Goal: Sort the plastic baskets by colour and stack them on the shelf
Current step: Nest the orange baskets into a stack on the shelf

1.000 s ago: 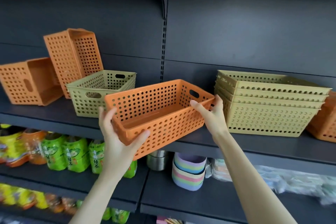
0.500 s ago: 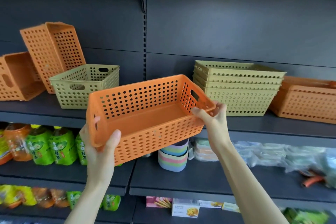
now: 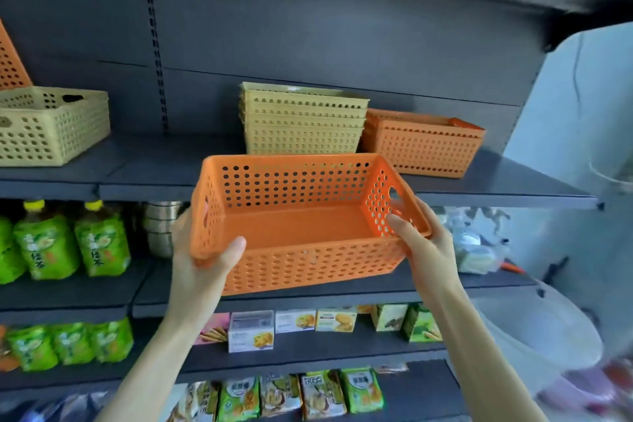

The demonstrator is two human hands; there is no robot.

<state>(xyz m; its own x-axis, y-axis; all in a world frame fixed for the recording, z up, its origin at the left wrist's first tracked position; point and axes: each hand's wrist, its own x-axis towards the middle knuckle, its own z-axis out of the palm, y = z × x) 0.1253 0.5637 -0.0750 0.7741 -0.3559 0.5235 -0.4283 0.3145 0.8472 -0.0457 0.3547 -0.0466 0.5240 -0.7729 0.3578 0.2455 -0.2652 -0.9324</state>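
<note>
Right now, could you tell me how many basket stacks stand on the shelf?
2: a green stack mid-shelf and an orange stack just right of it. More may lie out of view.

Dark shelf [image 3: 479, 187], green stack [image 3: 301, 120] touching orange stack [image 3: 423, 144] to its right, lone green basket [image 3: 48, 127] well apart at left, orange basket [image 3: 10, 58] tilted behind it

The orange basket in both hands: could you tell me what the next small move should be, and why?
Probably lift the orange basket up and right, over the orange stack. Left hand and right hand hold it below the shelf, in front of the yellow stack, the wrong colour.
</note>
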